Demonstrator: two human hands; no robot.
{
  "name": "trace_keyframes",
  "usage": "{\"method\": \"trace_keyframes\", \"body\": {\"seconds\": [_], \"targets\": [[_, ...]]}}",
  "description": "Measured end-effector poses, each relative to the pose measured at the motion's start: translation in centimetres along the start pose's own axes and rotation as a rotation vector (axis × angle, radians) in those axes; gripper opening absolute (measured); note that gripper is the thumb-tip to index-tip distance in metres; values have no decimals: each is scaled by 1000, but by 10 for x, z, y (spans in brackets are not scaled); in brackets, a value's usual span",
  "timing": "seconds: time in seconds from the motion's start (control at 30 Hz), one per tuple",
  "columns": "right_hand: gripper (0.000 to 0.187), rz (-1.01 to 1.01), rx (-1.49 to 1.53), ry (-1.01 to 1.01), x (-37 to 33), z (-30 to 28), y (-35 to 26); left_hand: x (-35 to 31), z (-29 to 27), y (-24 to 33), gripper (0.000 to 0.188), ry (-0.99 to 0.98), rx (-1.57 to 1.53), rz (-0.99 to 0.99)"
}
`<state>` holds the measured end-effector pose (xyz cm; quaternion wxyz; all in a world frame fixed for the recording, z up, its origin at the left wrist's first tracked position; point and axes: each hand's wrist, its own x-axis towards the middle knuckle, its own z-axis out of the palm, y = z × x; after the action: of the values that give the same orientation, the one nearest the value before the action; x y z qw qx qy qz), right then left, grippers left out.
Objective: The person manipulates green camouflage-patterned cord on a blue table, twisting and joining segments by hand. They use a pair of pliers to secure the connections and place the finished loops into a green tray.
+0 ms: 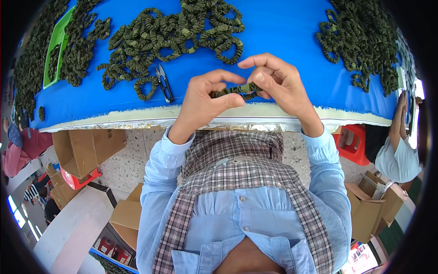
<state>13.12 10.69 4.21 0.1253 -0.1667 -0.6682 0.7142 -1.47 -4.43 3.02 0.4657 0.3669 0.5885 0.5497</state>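
Between my two hands, just above the table's near edge, is a dark green scrunchie (232, 91) with a lighter green patch. My left hand (207, 93) curls its fingers around the scrunchie's left side. On its right side my right hand (276, 82) pinches it between thumb and fingers, the index finger raised. A small pair of thread snips (163, 83) with dark handles lies on the blue cloth to the left of my hands, blades pointing away. Beside the snips rests a single scrunchie (146, 88). A large pile of scrunchies (173, 36) spreads beyond.
More scrunchies (365, 41) heap at the far right, and others surround a green tray (57, 48) at the far left. Cardboard boxes (89, 148) and a red stool (352, 144) stand below the table edge. A person in light blue (397, 155) is at the right.
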Motion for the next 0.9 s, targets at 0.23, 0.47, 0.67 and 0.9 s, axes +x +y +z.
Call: {"method": "trace_keyframes", "body": {"seconds": [0.23,0.47,0.67,0.9], "targets": [[23,-48,-107,137,3,8,9,2,-5,-28,19,107,-346,148],[24,-363,-427,139,8,30,12,2,-4,-24,28,115,-128,145],[15,-368,-425,110,5,22,17,2,-1,-24,29,136,-127,202],[14,-121,-201,52,-1,6,16,0,-7,-30,25,109,-537,266]]}}
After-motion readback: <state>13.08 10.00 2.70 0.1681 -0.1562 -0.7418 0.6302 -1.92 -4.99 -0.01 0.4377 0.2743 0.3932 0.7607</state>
